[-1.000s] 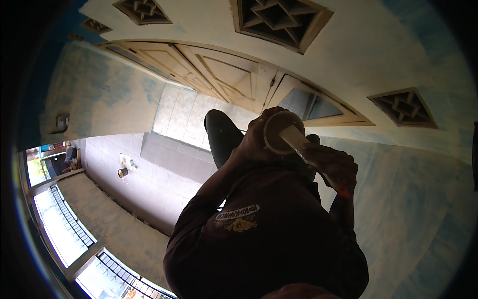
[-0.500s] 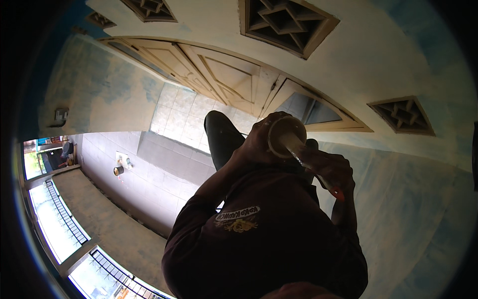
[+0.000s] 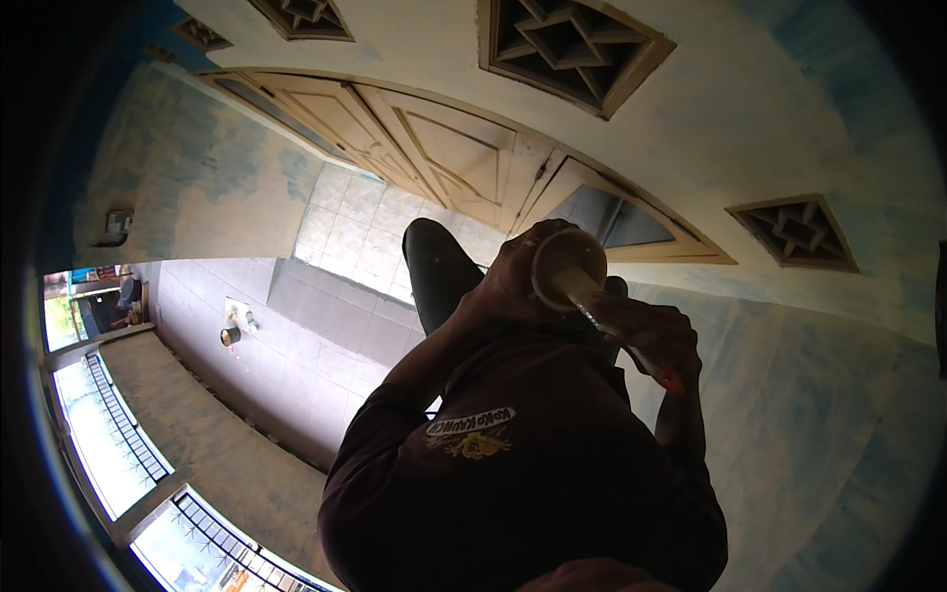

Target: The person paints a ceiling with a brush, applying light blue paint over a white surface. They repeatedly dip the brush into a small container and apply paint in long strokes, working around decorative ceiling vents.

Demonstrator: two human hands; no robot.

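My left hand (image 3: 508,281) is wrapped round a pale, round tub (image 3: 572,249), its open mouth facing up toward me. In my right hand (image 3: 651,335) is a paintbrush (image 3: 585,302) with a shiny band and an orange-red handle end. The brush slants down into the tub, and its tip lies inside. Deep shade hides most of my fingers and what the tub holds.
Cream double doors (image 3: 449,158) stand ahead, with a patchily painted wall (image 3: 779,375) on the right. My bent knee (image 3: 434,261) is close by. On the tiled floor (image 3: 306,370) to the left are a small can (image 3: 230,336) and a pale sheet. Barred windows (image 3: 109,434) line the far left.
The view has shifted very slightly. Both hands, the tub and the paintbrush stay almost in the same place, with the brush still inside the tub.
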